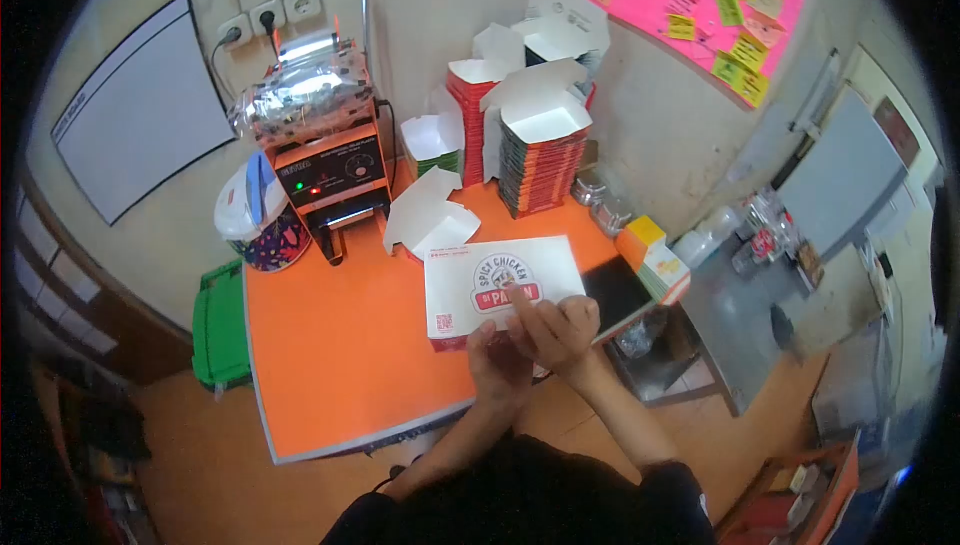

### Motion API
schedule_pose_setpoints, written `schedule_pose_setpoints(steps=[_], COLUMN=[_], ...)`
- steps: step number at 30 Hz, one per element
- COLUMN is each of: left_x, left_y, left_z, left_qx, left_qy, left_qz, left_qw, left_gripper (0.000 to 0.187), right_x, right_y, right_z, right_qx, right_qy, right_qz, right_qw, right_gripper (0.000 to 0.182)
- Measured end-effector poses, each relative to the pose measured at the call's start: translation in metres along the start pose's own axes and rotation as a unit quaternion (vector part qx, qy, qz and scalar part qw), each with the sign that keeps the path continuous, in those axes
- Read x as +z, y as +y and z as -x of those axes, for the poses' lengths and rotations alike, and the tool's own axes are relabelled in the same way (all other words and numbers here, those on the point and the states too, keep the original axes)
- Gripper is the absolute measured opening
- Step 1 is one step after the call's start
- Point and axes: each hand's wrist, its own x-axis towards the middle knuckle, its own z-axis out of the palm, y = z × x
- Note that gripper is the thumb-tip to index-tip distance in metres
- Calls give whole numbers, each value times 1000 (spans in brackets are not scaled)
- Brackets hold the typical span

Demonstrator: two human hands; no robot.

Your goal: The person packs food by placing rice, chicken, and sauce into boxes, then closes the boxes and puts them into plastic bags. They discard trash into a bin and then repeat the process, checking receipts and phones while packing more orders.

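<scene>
Two hands meet at the closed white box (452, 287) lying flat on the orange table (340, 375): the left hand (500, 365) at its near edge, the right hand (562, 333) over the lid, perhaps to steady it. Their fingers are partly bent, but I cannot tell whether either grips anything. Behind, an open box (442, 227) sits near a stack of boxes (542, 173), nested probably to save room.

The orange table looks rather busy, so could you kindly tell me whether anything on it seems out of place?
One open white box sits apart from the nested stacks, askew behind the closed box, so it looks slightly stray. I can see no spill or damage.
</scene>
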Motion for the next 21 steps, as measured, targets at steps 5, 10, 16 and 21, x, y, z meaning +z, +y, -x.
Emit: schedule_pose_setpoints(steps=[5, 10, 16, 21], left_x=[28, 14, 10, 0], left_y=[-12, -3, 1, 4], left_z=[-40, -61, -72, -83], left_qx=[80, 147, 123, 58], left_qy=[-157, -114, -105, -106], left_qz=[25, -41, -63, -35], left_qw=[984, 982, 985, 992], left_gripper=[57, 63, 61, 56], right_x=[2, 1, 10, 15], right_y=[63, 88, 97, 98], right_z=[-23, -62, -74, -84], right_qx=[192, 48, -54, -173], right_qy=[32, -157, -206, -269], right_qz=[-303, -343, -282, -202], right_qw=[933, 925, 936, 926], right_gripper=[13, 13, 14, 19])
